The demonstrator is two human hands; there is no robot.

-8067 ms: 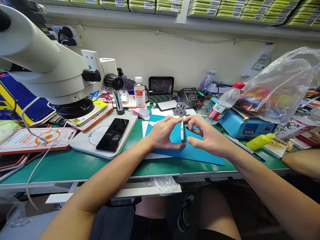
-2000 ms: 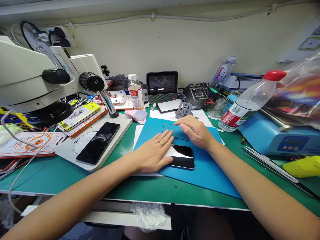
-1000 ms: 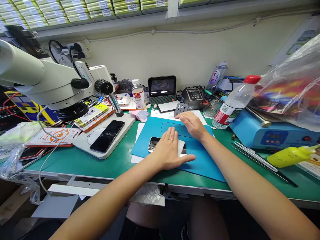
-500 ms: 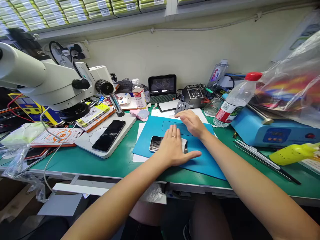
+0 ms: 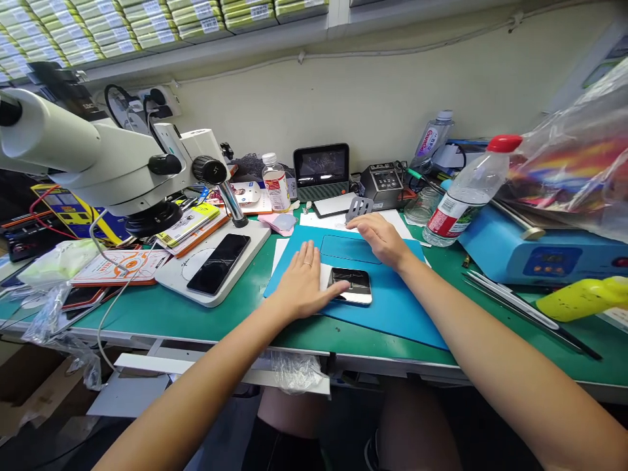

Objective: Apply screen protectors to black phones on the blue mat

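Observation:
On a blue mat [image 5: 392, 317], a phone [image 5: 357, 288] lies screen up, its left part covered by my left hand. My left hand [image 5: 304, 280] is open and flat, fingers stretched forward and thumb out over the screen. A white piece of cloth or paper [image 5: 324, 276] shows from under this palm. To the far right of the phone, my right hand [image 5: 381, 239] rests over the mat, fingers extended and grasping nothing visible. Just beyond its fingertips is a grey slotted plate [image 5: 360, 207]. A thin dark rectangular outline [image 5: 338, 237] shows on the mat between the hands.
At left, a microscope [image 5: 118, 163] stands over a white base with a black phone [image 5: 218, 264]. A red-capped bottle [image 5: 466, 193], blue machine [image 5: 544, 261], tweezers [image 5: 520, 304] and yellow bottle [image 5: 581, 299] stand or lie at right. A small screen [image 5: 321, 167] is at the back.
My left hand has slid left across the phone with the white piece, uncovering the phone's right end and covering its left. My right hand stays nearly in place.

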